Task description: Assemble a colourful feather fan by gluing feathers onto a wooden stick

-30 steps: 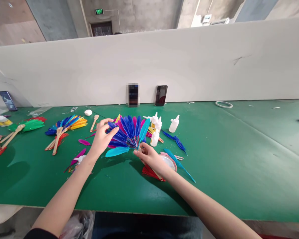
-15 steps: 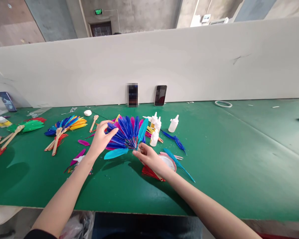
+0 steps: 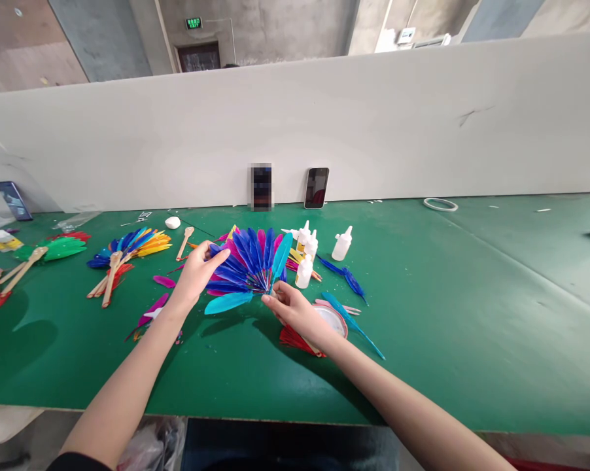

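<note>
A spread feather fan (image 3: 248,265) of blue, magenta and turquoise feathers is held above the table. My right hand (image 3: 292,307) grips its base where the quills meet; the handle is hidden behind the fingers. At the fan's upper left edge, my left hand (image 3: 199,268) pinches the tip of a blue feather between thumb and fingers. One turquoise feather (image 3: 282,256) stands up on the fan's right side, and another (image 3: 227,303) sticks out low on the left. Under my right forearm lie a red tassel (image 3: 299,340) and a round white lid (image 3: 331,320).
White glue bottles (image 3: 343,243) stand behind the fan. A loose turquoise feather (image 3: 354,326) and a blue feather (image 3: 347,277) lie to the right. Feather fans with wooden handles (image 3: 112,278) rest at the left. Phones (image 3: 317,188) lean against the white partition (image 3: 398,124).
My left hand has shifted slightly left and down along the fan's edge, its thumb and fingers closer together. My right hand and the fan have hardly moved.
</note>
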Demonstrator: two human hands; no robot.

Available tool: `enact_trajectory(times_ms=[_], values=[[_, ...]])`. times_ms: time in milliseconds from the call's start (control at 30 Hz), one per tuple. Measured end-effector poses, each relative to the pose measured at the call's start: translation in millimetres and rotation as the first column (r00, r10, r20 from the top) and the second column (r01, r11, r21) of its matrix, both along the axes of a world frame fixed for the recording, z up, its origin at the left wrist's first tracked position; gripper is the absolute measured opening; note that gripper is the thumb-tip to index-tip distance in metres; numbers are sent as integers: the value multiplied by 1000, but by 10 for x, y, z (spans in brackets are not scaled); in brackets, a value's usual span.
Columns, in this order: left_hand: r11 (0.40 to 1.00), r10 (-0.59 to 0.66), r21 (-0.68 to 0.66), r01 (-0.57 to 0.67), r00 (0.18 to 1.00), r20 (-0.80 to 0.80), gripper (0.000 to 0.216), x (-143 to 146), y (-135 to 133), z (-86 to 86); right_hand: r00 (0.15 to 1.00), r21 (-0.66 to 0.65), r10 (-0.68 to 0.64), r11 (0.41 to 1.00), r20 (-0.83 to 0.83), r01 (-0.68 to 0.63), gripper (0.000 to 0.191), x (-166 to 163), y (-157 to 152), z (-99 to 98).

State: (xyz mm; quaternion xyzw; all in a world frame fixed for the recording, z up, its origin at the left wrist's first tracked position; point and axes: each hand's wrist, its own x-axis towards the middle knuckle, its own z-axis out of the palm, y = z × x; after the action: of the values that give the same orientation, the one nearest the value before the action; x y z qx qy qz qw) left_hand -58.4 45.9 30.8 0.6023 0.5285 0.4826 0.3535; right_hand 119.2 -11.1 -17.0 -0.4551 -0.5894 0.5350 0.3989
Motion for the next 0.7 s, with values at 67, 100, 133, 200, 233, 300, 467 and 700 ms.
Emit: enact_trajectory(times_ms=[67,100,133,200,233,300,467,700], values=[[1000,0,-22,0,1000,23,25,9,-13,16,1000,5,2,1000,-6,-2,33,3,-2,9],[999,0,-34,1,999,37,25,12,-18,23,1000,5,6,1000,-9,-6,32,4,-3,13],[999,2,-46,0,999,53,26,13,-23,28,1000,4,10,1000,-11,-10,32,5,-3,17],[998,1,-68,4,997,75,27,14,-30,35,1000,-1,14,1000,-11,-14,32,6,-4,21],[997,-4,-76,11,997,82,27,13,-31,36,1000,-2,12,1000,-9,-12,31,6,-5,22],[996,-22,-83,29,996,86,27,9,-31,34,1000,0,6,1000,-9,-6,31,6,-6,23],[999,-19,-46,20,1000,13,29,-16,-14,15,1000,-6,-1,1000,-22,1,32,-1,-12,27],[1000,11,27,-9,997,-80,32,-43,12,-7,1000,-16,4,1000,-12,-4,31,-1,-3,22]])
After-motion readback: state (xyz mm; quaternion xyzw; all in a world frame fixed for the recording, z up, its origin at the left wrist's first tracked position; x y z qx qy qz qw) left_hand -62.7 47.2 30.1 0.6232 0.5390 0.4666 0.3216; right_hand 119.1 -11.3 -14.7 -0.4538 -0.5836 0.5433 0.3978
